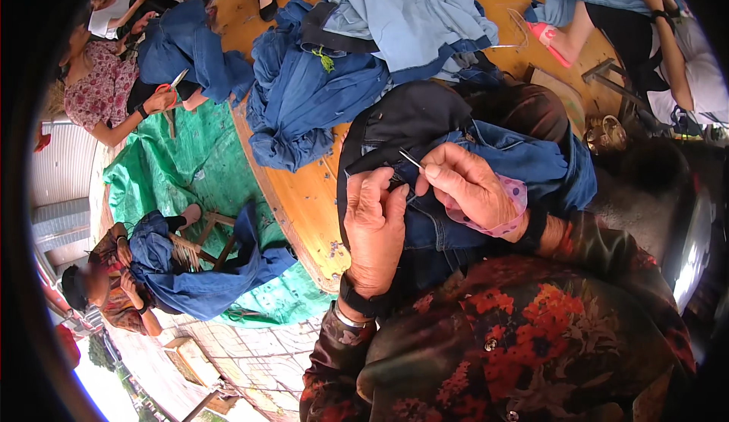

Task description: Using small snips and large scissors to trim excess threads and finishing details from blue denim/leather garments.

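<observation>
A pair of dark blue jeans [524,152] with black inner fabric [410,111] lies across my lap. My left hand [373,228] is closed, its thumb and fingers pinching the dark fabric near the jeans' top edge. Between the thumb and fingers of my right hand [474,194] is a slim metal tool that looks like tweezers [411,158]; its tip points up and left, just above the cloth beside my left fingertips. A pink dotted ribbon [507,226] loops around my right hand. Any thread at the tip is too small to make out.
Blue jeans [326,96] and light denim pieces [410,20] are heaped on the wooden platform [304,209] ahead. Green sheeting [228,145] covers the ground to the left. Several people sit around with denim; one at the left holds orange-handled scissors [171,88].
</observation>
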Demonstrator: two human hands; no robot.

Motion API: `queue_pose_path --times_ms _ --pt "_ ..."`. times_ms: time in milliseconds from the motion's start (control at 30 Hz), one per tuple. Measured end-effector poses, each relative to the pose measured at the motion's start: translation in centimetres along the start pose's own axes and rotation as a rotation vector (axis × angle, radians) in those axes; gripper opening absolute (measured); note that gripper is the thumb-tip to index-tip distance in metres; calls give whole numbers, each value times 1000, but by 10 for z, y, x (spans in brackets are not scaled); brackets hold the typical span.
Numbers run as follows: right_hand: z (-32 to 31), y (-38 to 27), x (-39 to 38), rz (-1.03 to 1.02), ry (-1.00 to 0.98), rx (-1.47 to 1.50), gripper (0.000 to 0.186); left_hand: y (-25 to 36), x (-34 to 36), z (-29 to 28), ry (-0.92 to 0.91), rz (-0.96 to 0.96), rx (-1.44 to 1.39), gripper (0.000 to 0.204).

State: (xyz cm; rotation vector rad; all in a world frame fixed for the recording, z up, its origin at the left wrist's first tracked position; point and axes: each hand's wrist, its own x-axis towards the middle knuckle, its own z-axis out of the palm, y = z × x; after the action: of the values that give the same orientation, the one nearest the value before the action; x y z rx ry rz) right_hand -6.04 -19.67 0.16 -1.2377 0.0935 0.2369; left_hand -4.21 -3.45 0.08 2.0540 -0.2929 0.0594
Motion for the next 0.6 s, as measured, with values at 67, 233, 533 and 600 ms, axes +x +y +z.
queue_pose_path --times_ms 67,233,533,600 --pt "2 0 0 -18 2 -1 18 -1 0 0 7 34 51 26" --pt "-1 -2 0 -63 -20 -65 18 -4 6 5 55 225 197 21" --pt "-6 -17 -18 -282 37 -776 16 -3 1 -1 -6 171 79 13" --pt "-6 -12 -17 -274 40 -821 17 -5 -1 -3 -1 119 56 12"
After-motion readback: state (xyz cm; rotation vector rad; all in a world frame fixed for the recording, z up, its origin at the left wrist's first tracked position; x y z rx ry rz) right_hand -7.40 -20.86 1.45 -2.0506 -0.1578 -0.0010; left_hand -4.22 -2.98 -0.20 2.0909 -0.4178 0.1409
